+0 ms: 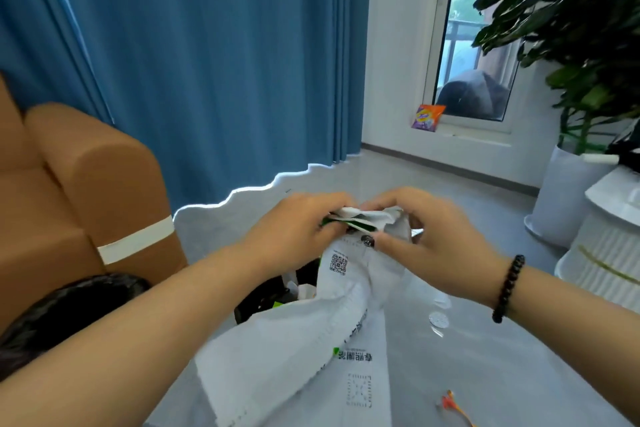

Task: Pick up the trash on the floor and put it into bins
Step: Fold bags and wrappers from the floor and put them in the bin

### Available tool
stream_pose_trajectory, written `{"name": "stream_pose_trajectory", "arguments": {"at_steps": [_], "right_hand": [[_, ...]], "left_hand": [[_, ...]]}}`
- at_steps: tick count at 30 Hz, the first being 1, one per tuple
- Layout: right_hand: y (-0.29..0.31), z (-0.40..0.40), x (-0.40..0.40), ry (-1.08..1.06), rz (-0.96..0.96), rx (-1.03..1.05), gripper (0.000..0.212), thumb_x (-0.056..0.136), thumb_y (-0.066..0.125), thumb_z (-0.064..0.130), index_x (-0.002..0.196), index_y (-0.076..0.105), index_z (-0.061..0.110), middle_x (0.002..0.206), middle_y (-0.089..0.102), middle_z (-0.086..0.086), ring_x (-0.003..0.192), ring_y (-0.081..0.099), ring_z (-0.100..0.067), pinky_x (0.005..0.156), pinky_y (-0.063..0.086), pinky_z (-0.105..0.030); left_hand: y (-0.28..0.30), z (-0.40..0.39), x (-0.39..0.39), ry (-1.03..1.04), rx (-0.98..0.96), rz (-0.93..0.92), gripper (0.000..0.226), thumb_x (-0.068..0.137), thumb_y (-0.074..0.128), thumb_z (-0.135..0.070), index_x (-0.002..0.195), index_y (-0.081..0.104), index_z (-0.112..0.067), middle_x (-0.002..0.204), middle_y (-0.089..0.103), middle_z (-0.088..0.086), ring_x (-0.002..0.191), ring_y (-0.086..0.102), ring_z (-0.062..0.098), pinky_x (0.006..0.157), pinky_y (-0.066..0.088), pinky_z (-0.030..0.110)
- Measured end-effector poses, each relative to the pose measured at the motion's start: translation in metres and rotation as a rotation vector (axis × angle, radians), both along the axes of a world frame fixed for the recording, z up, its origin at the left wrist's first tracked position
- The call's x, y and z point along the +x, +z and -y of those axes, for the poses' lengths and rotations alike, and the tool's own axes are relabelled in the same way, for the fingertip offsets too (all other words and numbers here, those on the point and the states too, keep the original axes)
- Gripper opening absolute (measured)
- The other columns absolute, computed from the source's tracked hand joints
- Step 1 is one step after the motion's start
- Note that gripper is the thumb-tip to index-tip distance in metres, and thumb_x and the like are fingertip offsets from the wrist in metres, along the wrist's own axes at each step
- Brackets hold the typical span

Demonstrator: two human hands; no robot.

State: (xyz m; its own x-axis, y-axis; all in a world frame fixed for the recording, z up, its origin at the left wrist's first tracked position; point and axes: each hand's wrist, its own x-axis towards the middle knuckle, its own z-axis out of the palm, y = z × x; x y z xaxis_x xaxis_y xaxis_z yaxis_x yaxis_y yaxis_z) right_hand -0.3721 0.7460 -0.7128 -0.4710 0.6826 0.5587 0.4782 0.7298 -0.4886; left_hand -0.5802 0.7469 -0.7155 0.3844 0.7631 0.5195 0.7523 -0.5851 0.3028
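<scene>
Bunching the top of a white plastic bag [332, 340], the left hand [294, 229] and right hand [426, 236] both pinch its crumpled mouth, hanging above the floor [450, 374]. It looks light, limp and slippery (best gathered near the rim).

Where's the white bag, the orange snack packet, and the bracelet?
white bag [346, 319]: head view, on its printed middle.
orange snack packet [428, 117]: head view, on its front, by the door.
bracelet [509, 288]: head view, on its dark beads.

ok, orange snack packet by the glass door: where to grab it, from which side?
Take the orange snack packet by its top edge, from above and the room side. It leans upright against the door frame, so the back is blocked and the top edge stands free.
</scene>
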Motion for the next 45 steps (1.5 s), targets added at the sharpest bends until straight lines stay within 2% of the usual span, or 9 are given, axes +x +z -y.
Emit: {"name": "stream_pose_trajectory", "arguments": {"at_steps": [9, 14, 18, 25, 29, 34, 37, 41, 45], "right_hand": [[-0.015, 0.014, -0.016, 0.103, -0.075, 0.365, 0.013, 0.080, 0.064, 0.002, 0.090, 0.069, 0.008, 0.091, 0.069, -0.001, 0.070, 0.056, -0.005, 0.062, 0.046, -0.007], [-0.020, 0.010, -0.021, 0.087, 0.089, 0.635, 0.014, 0.088, 0.058, 0.004, 0.097, 0.069, 0.003, 0.100, 0.067, -0.007, 0.065, 0.060, -0.017, 0.054, 0.054, -0.026], [-0.020, 0.005, -0.018, 0.021, 0.281, 0.744, 0.015, 0.084, 0.062, 0.003, 0.098, 0.069, 0.006, 0.104, 0.066, -0.008, 0.057, 0.055, -0.021, 0.044, 0.050, -0.028], [-0.020, 0.001, -0.011, 0.151, 0.074, 0.222, 0.025, 0.084, 0.066, 0.026, 0.109, 0.068, 0.022, 0.122, 0.056, 0.007, 0.089, 0.061, -0.005, 0.077, 0.051, -0.017], [-0.019, -0.001, -0.012, 0.098, -0.041, -0.074, 0.046, 0.082, 0.070, 0.016, 0.111, 0.053, 0.048, 0.109, 0.059, 0.023, 0.088, 0.059, -0.003, 0.074, 0.055, -0.022], [-0.021, -0.006, -0.009, 0.089, -0.216, -0.064, 0.034, 0.080, 0.070, 0.002, 0.101, 0.069, 0.029, 0.096, 0.070, 0.016, 0.090, 0.066, -0.006, 0.072, 0.058, -0.030], [-0.023, -0.009, -0.010, 0.054, -0.256, 0.037, 0.025, 0.078, 0.070, 0.008, 0.099, 0.071, 0.021, 0.095, 0.071, 0.011, 0.087, 0.067, -0.007, 0.071, 0.057, -0.028], [-0.018, -0.009, -0.006, 0.055, -0.142, 0.352, 0.018, 0.080, 0.067, 0.007, 0.098, 0.069, 0.010, 0.087, 0.067, 0.001, 0.073, 0.061, -0.008, 0.060, 0.051, -0.020], [-0.014, -0.007, -0.006, -0.007, 0.151, 0.790, 0.012, 0.086, 0.062, 0.007, 0.093, 0.070, 0.002, 0.079, 0.064, -0.006, 0.058, 0.054, -0.020, 0.043, 0.045, -0.030]], "left_hand": [[-0.012, 0.027, -0.027, -0.106, -0.505, 0.569, 0.019, 0.085, 0.065, -0.023, 0.102, 0.063, -0.015, 0.080, 0.070, -0.012, 0.069, 0.061, 0.000, 0.064, 0.048, 0.016], [-0.016, 0.032, -0.023, -0.131, -0.793, 0.815, 0.065, 0.073, 0.059, -0.070, 0.114, 0.062, -0.019, 0.104, 0.064, 0.024, 0.090, 0.060, 0.031, 0.083, 0.045, 0.051], [-0.018, 0.025, -0.021, -0.096, -0.749, 0.952, 0.039, 0.075, 0.072, -0.045, 0.100, 0.066, -0.017, 0.086, 0.068, 0.008, 0.076, 0.063, 0.019, 0.071, 0.049, 0.033], [-0.023, 0.021, -0.016, -0.017, -0.498, 0.776, 0.014, 0.082, 0.070, -0.014, 0.092, 0.060, -0.018, 0.066, 0.068, -0.011, 0.055, 0.057, 0.003, 0.048, 0.046, 0.018], [-0.024, 0.021, -0.009, -0.076, -0.423, 0.842, 0.015, 0.083, 0.069, -0.003, 0.091, 0.060, -0.012, 0.072, 0.072, -0.007, 0.064, 0.066, 0.004, 0.056, 0.050, 0.017], [-0.020, 0.022, 0.000, -0.112, -0.467, 0.858, 0.016, 0.082, 0.069, -0.009, 0.094, 0.058, -0.008, 0.076, 0.073, -0.005, 0.069, 0.069, 0.008, 0.059, 0.052, 0.019], [-0.020, 0.023, 0.004, -0.131, -0.589, 0.924, 0.031, 0.077, 0.066, -0.029, 0.102, 0.059, -0.012, 0.088, 0.073, 0.004, 0.078, 0.070, 0.016, 0.064, 0.057, 0.027], [-0.029, 0.022, 0.009, -0.188, -0.830, 0.926, 0.056, 0.081, 0.059, -0.058, 0.124, 0.059, -0.021, 0.118, 0.068, 0.015, 0.111, 0.064, 0.035, 0.097, 0.049, 0.053], [-0.026, 0.024, 0.012, -0.267, -0.895, 1.085, 0.063, 0.082, 0.056, -0.057, 0.125, 0.059, -0.011, 0.121, 0.066, 0.016, 0.114, 0.062, 0.032, 0.101, 0.047, 0.049]]}}
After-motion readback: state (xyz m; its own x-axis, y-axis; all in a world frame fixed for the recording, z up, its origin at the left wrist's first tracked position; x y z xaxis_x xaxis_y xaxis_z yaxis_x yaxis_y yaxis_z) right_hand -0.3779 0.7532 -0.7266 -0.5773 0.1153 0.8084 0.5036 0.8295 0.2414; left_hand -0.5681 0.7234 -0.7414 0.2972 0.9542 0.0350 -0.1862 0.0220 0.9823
